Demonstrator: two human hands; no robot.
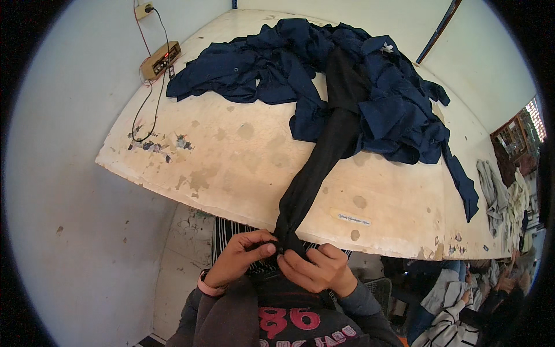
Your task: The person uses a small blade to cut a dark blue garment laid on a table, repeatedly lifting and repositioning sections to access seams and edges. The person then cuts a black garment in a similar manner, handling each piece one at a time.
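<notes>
A long black garment piece (324, 153), like a sleeve or trouser leg, runs from the navy pile over the table's near edge to my lap. Its near end is pinched by my left hand (243, 254), thumb against curled fingers. Close beside it, my right hand (318, 267) grips the same end with bent fingers. A small dark bit of the cloth shows between the two hands; its details are too small to make out. Behind, the heap of navy blue garments (399, 110) spreads across the far side of the table, and the black cloth's far end lies among it.
The pale worn table (248, 168) carries stains and peeled patches. A small brown box (161, 60) with red lights and a looped black cable sits at its left edge by the wall. A paper label (352, 219) lies near the front. People and hanging clothes (491, 196) are at the right.
</notes>
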